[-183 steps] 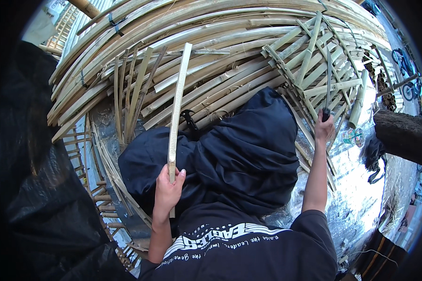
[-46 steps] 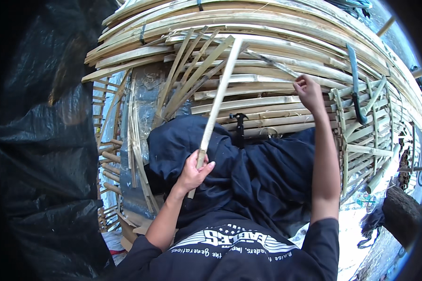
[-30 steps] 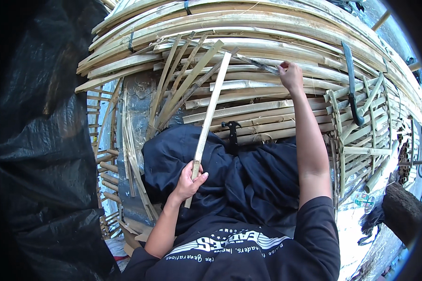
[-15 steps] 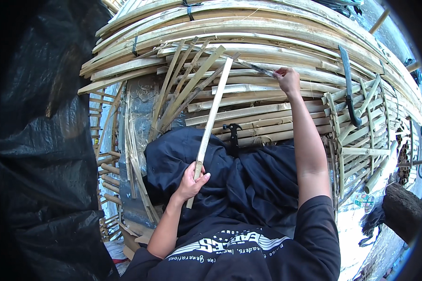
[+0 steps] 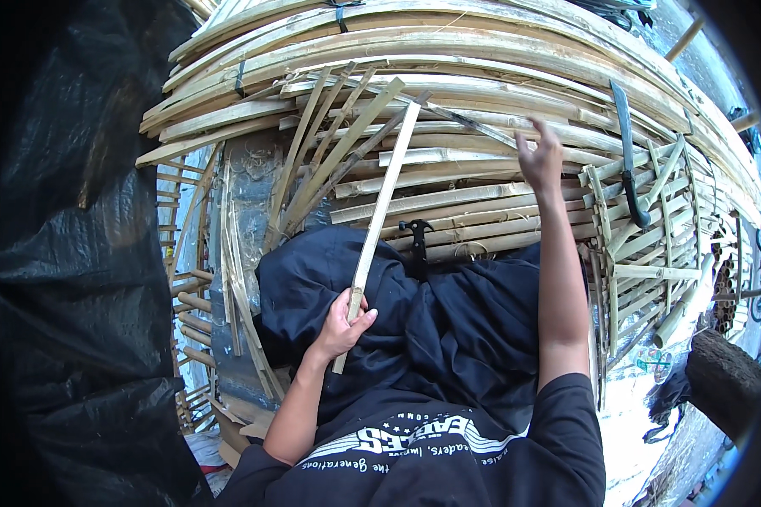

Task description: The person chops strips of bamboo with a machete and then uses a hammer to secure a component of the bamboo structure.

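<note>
My left hand [image 5: 344,324] is closed around the lower part of a pale bamboo strip [image 5: 384,207], which slants up and away over my lap. The strip's far end lies over the bamboo pile, beside a cluster of thinner bamboo slats [image 5: 347,144]. My right hand [image 5: 542,156] is raised over the pile, with thumb and fingers apart and nothing visible between them. Just left of its fingertips is the end of a thin, dark-edged strip [image 5: 479,127]. A black-headed hammer [image 5: 418,241] rests between my legs, against the near edge of the pile.
Long split bamboo poles [image 5: 448,46], tied in places, spread across the far side. To the right lie a machete [image 5: 624,152] with a dark handle and a bamboo lattice [image 5: 651,237]. A dark log [image 5: 725,380] stands at far right; black plastic sheeting [image 5: 84,279] hangs at left.
My right hand has opened, letting go of the thin strip, and moved slightly right and nearer. The left hand keeps its grip on the bamboo strip, almost unmoved.
</note>
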Available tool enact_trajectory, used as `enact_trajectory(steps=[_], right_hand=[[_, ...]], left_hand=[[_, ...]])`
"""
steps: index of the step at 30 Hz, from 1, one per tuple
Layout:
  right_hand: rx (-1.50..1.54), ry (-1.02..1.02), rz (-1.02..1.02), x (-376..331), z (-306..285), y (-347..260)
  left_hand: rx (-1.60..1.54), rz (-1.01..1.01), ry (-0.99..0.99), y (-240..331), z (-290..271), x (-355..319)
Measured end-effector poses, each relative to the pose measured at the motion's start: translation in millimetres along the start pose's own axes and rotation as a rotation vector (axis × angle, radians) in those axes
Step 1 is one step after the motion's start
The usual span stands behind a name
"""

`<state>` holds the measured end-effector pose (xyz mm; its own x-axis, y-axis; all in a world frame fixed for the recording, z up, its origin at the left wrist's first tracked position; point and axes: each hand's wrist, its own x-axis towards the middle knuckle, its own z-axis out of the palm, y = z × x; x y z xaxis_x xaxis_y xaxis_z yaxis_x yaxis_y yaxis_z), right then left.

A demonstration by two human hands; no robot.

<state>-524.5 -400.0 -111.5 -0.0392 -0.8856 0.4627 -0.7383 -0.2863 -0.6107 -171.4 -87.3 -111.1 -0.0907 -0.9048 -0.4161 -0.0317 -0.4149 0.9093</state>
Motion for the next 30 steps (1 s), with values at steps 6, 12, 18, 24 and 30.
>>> enact_trajectory(steps=[6, 12, 18, 24, 30], right_hand=[[-0.224, 0.03, -0.079, -36, 25, 28], [-0.326, -0.011, -0.129, -28, 27, 40], [-0.173, 0.044, -0.117, -25, 26, 47], [-0.101, 0.083, -0.097, -26, 24, 48], [-0.054, 0.088, -0.074, -24, 29, 48]], left_hand=[[0.018, 0.002, -0.013, 0, 0, 2], [0.033, -0.001, 0.004, 3, 2, 0], [0.061, -0.015, 0.013, -1, 0, 0], [0.046, -0.066, 0.0, 1, 1, 3], [0.017, -0.11, 0.012, -2, -1, 4]])
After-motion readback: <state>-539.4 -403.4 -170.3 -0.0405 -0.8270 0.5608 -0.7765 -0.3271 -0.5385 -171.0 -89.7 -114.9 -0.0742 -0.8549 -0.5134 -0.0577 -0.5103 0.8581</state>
